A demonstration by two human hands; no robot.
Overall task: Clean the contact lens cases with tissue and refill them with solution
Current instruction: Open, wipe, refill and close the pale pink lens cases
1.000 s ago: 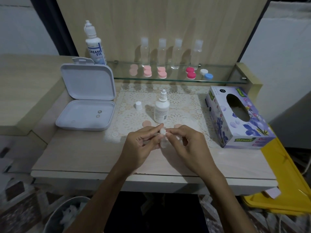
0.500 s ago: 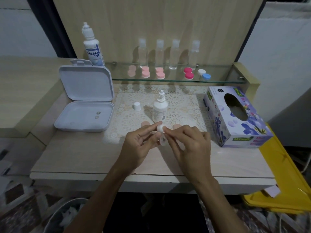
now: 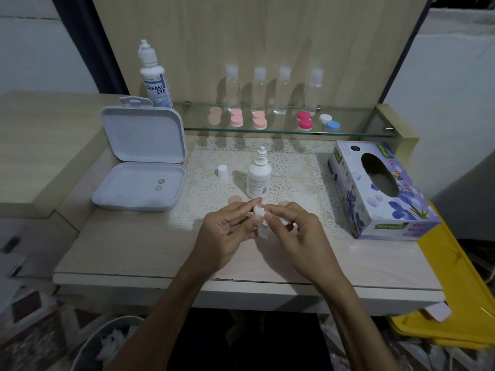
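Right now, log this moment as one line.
step: wiping case | left hand: holds case | right hand: pinches tissue | bottle: uncapped, upright

Both hands meet above the tabletop [image 3: 150, 250]: left hand [image 3: 227, 234] and right hand [image 3: 294, 234] with fingers curled, fingertips pinching together

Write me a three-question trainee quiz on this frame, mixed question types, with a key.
1. True or false: the small white cap is screwed onto the small solution bottle.
2. Multiple choice: the tissue box lies (a) left of the hands, (b) right of the hands, (c) on the glass shelf.
3. Fill in: two small lenses lie in the open white ____.

Key: 1 false, the cap stands on the mat beside the bottle; 2 b; 3 case. Both the left hand and right hand hold a lens case and tissue between them.
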